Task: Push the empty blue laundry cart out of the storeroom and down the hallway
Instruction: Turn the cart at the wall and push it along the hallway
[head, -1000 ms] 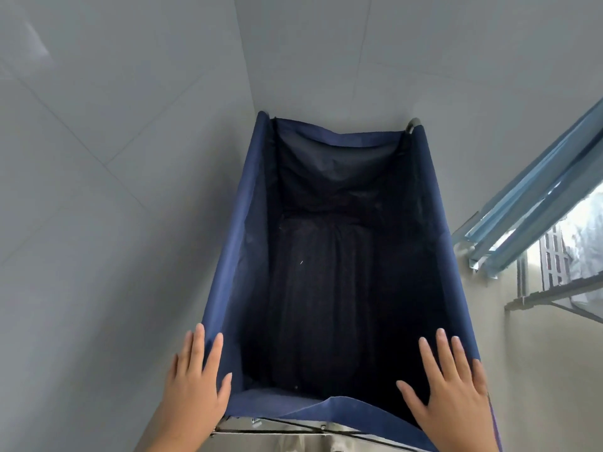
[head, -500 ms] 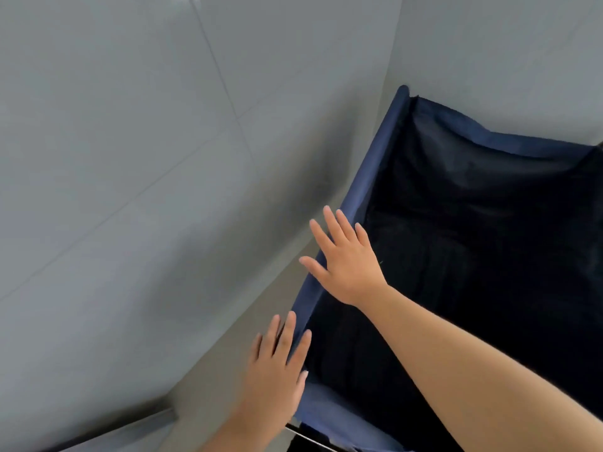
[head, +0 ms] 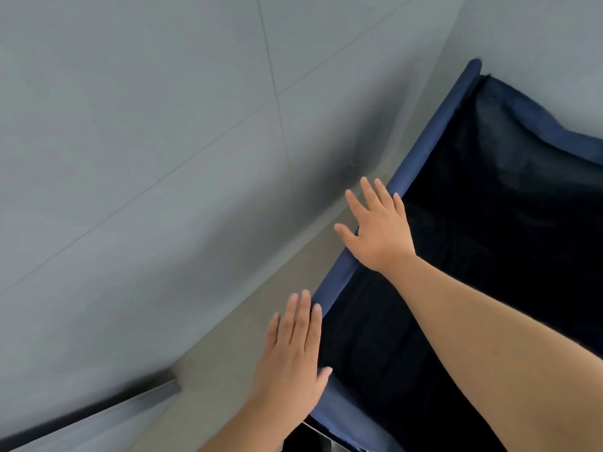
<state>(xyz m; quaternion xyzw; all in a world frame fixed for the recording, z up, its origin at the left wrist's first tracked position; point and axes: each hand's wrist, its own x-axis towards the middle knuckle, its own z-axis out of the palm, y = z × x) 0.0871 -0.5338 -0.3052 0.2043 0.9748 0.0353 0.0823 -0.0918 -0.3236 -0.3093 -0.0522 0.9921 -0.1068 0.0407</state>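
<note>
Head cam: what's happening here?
A person is working a blue laundry cart that stands close beside a grey tiled wall. Both hands are open and flat at the cart's left rim: the right hand reaches across the dark, empty-looking interior to the rim's middle, and the left hand is by the near corner. Neither hand is gripping anything.

Both hands lie flat, palms down, fingers extended, along the cart's left rim (head: 424, 151); the left hand (head: 293, 360) sits at the rim's near end, fingers close together; the right hand (head: 380, 228), its bare forearm crossing the cart's interior, rests farther along, thumb splayed outward.
</note>
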